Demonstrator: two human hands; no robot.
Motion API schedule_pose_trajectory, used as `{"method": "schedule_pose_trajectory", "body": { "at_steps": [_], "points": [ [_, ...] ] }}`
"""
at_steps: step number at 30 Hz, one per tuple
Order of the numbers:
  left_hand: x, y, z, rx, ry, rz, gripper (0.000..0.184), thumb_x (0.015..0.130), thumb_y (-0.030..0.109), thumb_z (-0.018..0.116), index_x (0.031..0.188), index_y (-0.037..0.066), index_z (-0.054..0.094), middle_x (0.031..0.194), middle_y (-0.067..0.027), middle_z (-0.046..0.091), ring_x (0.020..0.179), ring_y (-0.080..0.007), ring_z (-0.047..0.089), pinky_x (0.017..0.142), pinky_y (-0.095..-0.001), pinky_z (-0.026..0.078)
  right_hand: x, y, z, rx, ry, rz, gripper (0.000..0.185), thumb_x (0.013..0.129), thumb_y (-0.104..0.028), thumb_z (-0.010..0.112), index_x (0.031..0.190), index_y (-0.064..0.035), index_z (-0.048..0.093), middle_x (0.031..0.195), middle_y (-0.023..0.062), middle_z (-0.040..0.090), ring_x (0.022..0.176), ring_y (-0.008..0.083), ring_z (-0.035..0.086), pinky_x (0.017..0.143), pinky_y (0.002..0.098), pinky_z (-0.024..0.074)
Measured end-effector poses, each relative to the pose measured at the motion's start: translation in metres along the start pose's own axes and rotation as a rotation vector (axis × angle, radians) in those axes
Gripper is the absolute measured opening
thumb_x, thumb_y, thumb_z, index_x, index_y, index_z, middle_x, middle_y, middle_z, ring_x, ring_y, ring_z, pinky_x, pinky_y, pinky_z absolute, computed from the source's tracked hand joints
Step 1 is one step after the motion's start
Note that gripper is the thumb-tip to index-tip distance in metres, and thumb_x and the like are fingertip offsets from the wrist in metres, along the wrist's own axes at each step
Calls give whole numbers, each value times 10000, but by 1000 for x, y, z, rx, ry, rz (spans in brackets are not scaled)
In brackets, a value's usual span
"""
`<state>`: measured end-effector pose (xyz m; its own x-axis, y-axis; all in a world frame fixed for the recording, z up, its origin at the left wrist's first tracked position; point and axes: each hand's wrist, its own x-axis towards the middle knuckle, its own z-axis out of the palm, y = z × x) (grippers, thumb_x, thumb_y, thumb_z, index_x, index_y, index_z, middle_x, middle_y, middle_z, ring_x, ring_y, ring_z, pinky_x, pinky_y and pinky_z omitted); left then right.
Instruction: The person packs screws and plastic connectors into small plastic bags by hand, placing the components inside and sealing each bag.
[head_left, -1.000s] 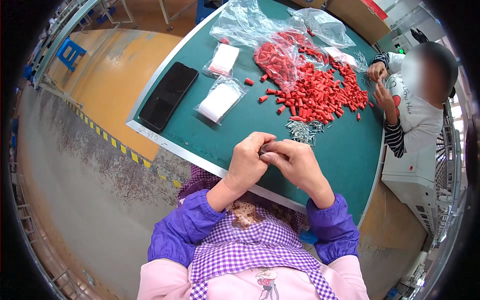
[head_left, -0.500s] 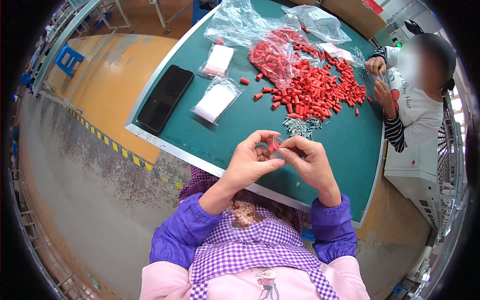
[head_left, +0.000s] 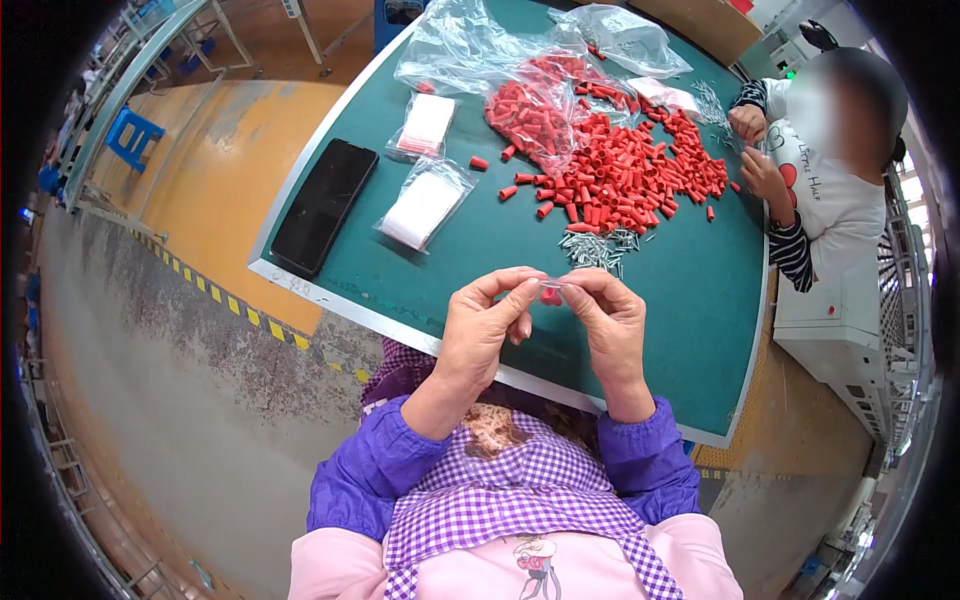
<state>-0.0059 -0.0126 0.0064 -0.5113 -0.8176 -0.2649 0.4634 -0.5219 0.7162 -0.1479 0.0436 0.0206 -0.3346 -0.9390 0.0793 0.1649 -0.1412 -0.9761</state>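
Between my two hands is a small clear plastic bag [head_left: 551, 287] with something red in it. My left hand [head_left: 483, 322] pinches one end of its top edge, and my right hand [head_left: 606, 318] pinches the other. Just beyond my fingers lies a pile of small metal screws [head_left: 598, 250]. Behind that spreads a large heap of red plastic caps [head_left: 625, 175], partly under a clear bag [head_left: 535, 115]. Two packs of small white-marked bags, a nearer one [head_left: 424, 208] and a farther one [head_left: 427, 122], lie to the left of the heap.
A black phone [head_left: 324, 207] lies at the left edge of the green table [head_left: 680, 330]. A person [head_left: 835, 150] works at the right side, hands near more screws [head_left: 711, 105]. Another clear bag [head_left: 625, 40] lies at the back. A blue stool [head_left: 132, 137] stands on the floor.
My hands have drawn apart, from close together to pinching opposite ends of the small bag. The bag and its red contents now show between them. The view has shifted slightly.
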Motion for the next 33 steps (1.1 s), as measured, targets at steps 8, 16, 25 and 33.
{"method": "schedule_pose_trajectory", "body": {
  "at_steps": [8,16,25,33],
  "points": [
    [-2,3,2,89,14,32,140,882,100,656,974,-5,648,817,-83,680,518,-69,536,445,-171,400,-1,-1,-3,-67,82,55,54,871,-32,652,907,8,658,885,11,627,778,58,565,692,195,453],
    [3,9,1,158,-89,84,101,872,85,666,918,-1,640,818,-78,679,555,-40,526,472,-164,399,0,-1,-2,-142,68,-60,50,867,-27,648,874,21,637,847,21,618,768,75,567,689,217,455],
    [-3,-6,10,244,-116,24,84,859,87,681,892,16,647,749,-22,657,561,-17,492,474,-166,358,-20,-1,-7,-206,80,-17,35,869,-22,629,869,13,624,821,53,616,724,102,589,680,238,476],
    [2,-5,1,764,-3,338,114,814,72,717,890,17,652,770,20,612,647,-38,529,567,-181,418,-31,-35,-78,-815,601,-234,76,897,-84,619,885,-12,637,843,58,620,783,131,577,719,280,469]
  ]
}}
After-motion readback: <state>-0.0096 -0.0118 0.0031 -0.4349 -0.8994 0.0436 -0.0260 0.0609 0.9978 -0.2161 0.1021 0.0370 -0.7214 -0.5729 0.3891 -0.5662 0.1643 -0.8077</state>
